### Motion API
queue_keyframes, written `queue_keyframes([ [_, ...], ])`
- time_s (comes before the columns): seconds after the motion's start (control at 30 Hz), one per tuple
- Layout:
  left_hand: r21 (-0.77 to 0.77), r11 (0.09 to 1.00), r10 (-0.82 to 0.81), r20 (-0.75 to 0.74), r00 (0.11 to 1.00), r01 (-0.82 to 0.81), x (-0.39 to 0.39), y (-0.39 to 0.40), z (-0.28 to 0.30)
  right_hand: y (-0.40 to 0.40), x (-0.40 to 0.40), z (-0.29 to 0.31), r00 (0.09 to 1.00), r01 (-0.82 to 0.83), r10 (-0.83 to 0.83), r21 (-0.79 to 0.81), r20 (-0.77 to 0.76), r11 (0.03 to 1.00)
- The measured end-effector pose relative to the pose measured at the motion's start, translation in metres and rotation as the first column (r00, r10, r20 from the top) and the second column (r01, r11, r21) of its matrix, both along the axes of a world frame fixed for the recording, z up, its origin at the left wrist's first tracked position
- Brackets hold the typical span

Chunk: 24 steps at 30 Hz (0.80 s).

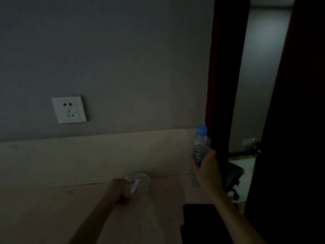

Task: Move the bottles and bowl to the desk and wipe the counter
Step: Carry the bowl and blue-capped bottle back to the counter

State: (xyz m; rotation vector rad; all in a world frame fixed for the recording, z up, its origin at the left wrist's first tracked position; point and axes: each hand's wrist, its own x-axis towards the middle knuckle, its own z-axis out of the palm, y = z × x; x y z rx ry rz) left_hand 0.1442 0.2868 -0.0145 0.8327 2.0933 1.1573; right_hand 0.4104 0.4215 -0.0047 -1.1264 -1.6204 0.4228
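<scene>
Both grips are closed on clear plastic containers in dim light. Right hand (207, 169): fingers wrapped around the midsection of a water bottle (199, 148) with a blue cap (201, 129), held upright and lifted, its base apparently clear of the counter (52, 199). The mid-body hold keeps the weight balanced and the cap uppermost, a sensible carry for a container that may hold liquid. Left hand (117, 190): fingers curled over the near side of a second clear container (138, 184), seemingly a bottle tilted or lying on its side, with a pale label patch facing the camera; its cap is not visible, and whether it touches the counter cannot be told. The two containers are well apart, one per hand, which suggests a single trip for both.

Setting: a pale upstand runs along the back of the counter below a grey wall carrying a white socket (69, 109). A dark doorframe (221, 85) stands just beside the right hand, with a further room visible through the opening. A dark flat object (198, 222) lies at the lower right, unidentifiable. No bowl or cloth is visible.

Stage, as judged: bottles in transfer; wiping not yet begun.
</scene>
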Motion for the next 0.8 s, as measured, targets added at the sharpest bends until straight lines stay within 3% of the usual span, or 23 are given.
queue_keyframes([
  [0.1,0.011,0.999,-0.044,-0.049,0.998,0.044,0.003,-0.001,0.005,-0.006,-0.006,-0.001,0.991,0.122,-0.122,0.005,0.059,0.992],
  [0.17,0.054,0.998,-0.01,0.032,0.999,0.009,0.006,-0.002,0.006,-0.009,-0.008,0.0,0.977,0.201,-0.203,0.03,0.07,0.979],
  [0.3,0.005,0.999,-0.04,0.035,0.999,0.04,0.006,-0.006,0.005,-0.013,-0.009,-0.001,0.988,0.137,-0.135,0.028,-0.08,0.99],
  [0.43,0.011,0.997,-0.08,0.009,0.997,0.08,0.002,-0.003,0.004,-0.019,-0.01,0.001,0.978,0.198,-0.197,0.008,-0.068,0.98],
  [0.5,0.016,0.999,-0.047,0.065,0.997,0.046,0.0,-0.001,-0.002,-0.024,-0.011,-0.002,0.98,0.196,-0.195,0.014,-0.046,0.98],
  [0.67,0.078,0.997,0.012,-0.064,0.998,-0.007,-0.006,0.001,-0.01,-0.024,-0.007,-0.002,0.979,0.201,-0.201,-0.006,-0.031,0.98],
  [0.8,-0.001,1.0,0.029,-0.19,0.981,-0.03,-0.01,-0.007,-0.013,-0.028,-0.001,-0.003,0.973,0.231,-0.231,0.039,-0.008,0.972],
])
